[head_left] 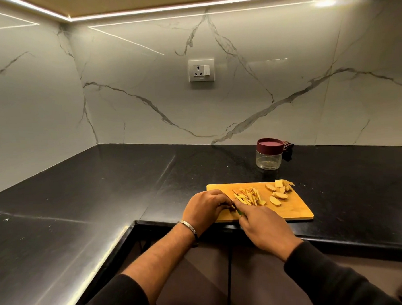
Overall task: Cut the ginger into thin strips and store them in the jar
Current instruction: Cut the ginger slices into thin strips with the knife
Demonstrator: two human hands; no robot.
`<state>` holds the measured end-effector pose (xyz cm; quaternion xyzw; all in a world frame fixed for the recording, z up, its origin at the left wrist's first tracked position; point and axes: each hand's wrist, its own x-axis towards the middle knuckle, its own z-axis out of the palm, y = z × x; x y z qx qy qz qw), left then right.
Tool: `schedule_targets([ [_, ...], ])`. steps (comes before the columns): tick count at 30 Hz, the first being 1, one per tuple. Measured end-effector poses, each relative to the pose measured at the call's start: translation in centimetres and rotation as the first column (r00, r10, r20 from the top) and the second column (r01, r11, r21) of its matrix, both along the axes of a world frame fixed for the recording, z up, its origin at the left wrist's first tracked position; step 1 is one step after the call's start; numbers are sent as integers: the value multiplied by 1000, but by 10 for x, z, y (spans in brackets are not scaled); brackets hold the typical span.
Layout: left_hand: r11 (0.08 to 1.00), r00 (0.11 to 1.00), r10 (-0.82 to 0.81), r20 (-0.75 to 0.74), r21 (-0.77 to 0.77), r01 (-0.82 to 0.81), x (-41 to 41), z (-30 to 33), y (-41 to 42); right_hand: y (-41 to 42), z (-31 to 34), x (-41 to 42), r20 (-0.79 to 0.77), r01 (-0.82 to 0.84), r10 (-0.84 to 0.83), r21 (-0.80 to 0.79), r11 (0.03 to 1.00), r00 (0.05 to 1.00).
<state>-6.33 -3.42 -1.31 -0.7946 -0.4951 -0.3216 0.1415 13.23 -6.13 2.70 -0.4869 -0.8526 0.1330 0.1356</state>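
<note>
Counter (104, 179) — one jar (269, 156), one board (294, 208).

One cutting board (294, 208) is seen, one jar (269, 157) with one lid (270, 145), and two hands: left (206, 207), right (263, 225). About six ginger slices (279, 195) are counted; the strips (249, 196) are piled too close for counting. One wall socket (201, 70) is seen.

Both hands met at the near left corner of a wooden cutting board (294, 208) on a black counter (105, 191).

The left hand (206, 207) curled down over something hidden, while the right hand (262, 225) gripped a green-handled knife (239, 212), blade barely visible. Ginger strips (248, 196) lay beside them; ginger slices (278, 194) sat farther right. A lidded jar (269, 157) stood behind the board.
</note>
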Motion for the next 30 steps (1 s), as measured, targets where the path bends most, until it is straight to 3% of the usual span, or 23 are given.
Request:
schedule_targets([
  [11,1000,1000,-5,-5,-6,5,0,-1,1,-2,-6,1,4,10,-10,84,996,1000],
  [30,999,998,-4,59,-33,6,1,2,-1,0,-3,1,24,-30,31,-21,999,999],
])
